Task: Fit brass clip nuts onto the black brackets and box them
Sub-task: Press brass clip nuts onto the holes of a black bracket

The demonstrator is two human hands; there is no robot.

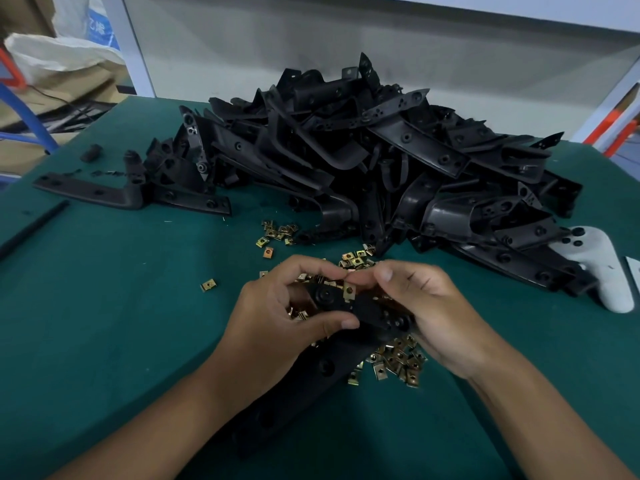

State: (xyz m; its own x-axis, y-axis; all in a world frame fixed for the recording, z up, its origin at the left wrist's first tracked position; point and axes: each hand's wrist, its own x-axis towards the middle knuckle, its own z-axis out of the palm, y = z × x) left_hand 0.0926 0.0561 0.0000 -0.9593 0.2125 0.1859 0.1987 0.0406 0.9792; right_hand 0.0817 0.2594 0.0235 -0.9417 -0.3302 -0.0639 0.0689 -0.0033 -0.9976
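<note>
Both hands hold one black bracket (367,311) just above the green table, near its front. My left hand (277,317) grips the bracket's left end, thumb on its near edge. My right hand (426,306) grips the right end, and its thumb and forefinger pinch a brass clip nut (349,292) against the bracket's top edge. The bracket's long arm runs down toward me between my forearms. Loose brass clip nuts (398,362) lie scattered under and around my hands. A big heap of black brackets (363,161) fills the table behind.
A single bracket (93,192) lies flat at the left beside the heap. A white game controller (602,268) rests at the right edge of the heap. One stray nut (208,285) lies left of my hands. Cardboard and white sacks (59,57) stand beyond the table's left side.
</note>
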